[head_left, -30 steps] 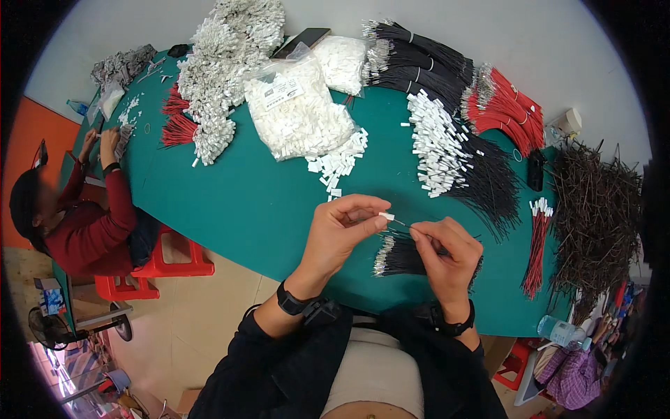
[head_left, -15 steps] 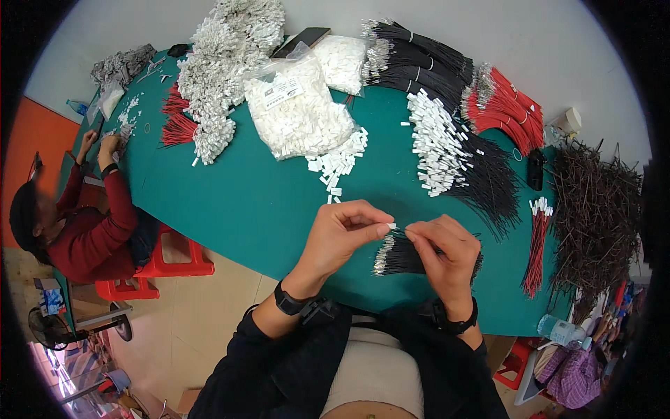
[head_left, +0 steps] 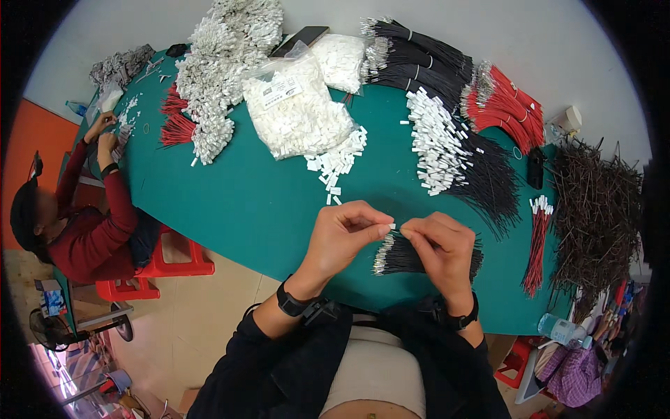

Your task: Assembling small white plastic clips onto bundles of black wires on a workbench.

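Your right hand (head_left: pixel 441 246) has come nearer to your left hand (head_left: pixel 342 234), which pinches a small white block-shaped plastic connector (head_left: pixel 393 226) between them, while the right one, above thin black silver-tipped wires (head_left: pixel 403 260), pinches what I cannot tell.

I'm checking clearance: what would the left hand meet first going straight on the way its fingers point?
The left hand, holding a small white piece, would probably meet the right hand first; depth is unclear, and anything thinner between them is too small to make out.
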The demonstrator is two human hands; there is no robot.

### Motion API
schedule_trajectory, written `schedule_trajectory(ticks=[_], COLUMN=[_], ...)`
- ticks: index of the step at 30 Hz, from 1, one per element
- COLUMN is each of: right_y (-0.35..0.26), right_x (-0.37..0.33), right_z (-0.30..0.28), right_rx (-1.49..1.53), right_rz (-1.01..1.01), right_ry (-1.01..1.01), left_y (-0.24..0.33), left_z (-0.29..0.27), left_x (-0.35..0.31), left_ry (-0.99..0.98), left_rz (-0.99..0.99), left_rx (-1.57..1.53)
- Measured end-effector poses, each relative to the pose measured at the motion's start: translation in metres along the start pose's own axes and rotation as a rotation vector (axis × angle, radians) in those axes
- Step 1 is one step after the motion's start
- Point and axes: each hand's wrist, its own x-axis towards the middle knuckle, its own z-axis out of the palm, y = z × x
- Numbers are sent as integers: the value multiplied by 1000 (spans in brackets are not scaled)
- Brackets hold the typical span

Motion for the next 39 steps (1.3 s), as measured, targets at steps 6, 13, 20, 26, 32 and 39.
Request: schedule_trajectory(ticks=[6, 13, 20, 26, 32, 39], right_y=[0, 25, 47, 41, 43, 41], right_x=[1, 21, 25, -7, -10, -11], right_z=[2, -38, -44, -5, -2, -13], right_rx=[-18, -328, -479, -328, -327, -155], right_rz=[-14, -100, -82, 41, 27, 63], right_ry=[-41, -18, -233, -527, -521, -416], left_y=[-2, 9, -4, -5, -5, 11], left_z=[-3, -48, -112, -111, -110, -96], left_x=[-2, 19, 49, 55, 53, 36], left_ry=[-6, 194, 359, 294, 275, 259], left_rz=[-43, 117, 275, 271, 309, 165], left_rx=[21, 600, 1186, 1293, 1399, 940])
